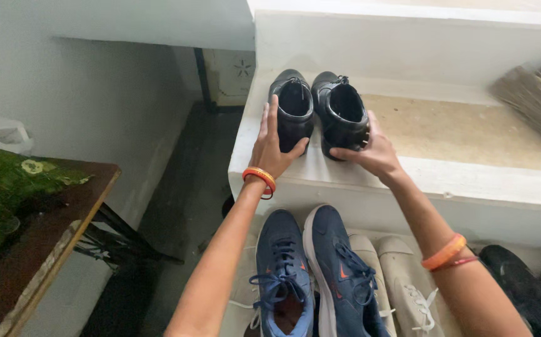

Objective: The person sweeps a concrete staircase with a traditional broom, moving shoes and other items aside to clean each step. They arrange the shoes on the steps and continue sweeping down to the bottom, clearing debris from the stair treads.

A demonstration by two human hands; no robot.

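A pair of black lace-up shoes stands side by side on a white stair step, toes pointing away from me. My left hand grips the heel of the left black shoe, fingers along its outer side and thumb under the back. The heel of the right black shoe is held by my right hand, fingers curled around its rear edge. Orange bangles sit on both wrists.
On the step below lie blue sneakers with orange marks, beige shoes and a black shoe. A broom head rests at the right of the upper step. A wooden table with green cloth stands at left.
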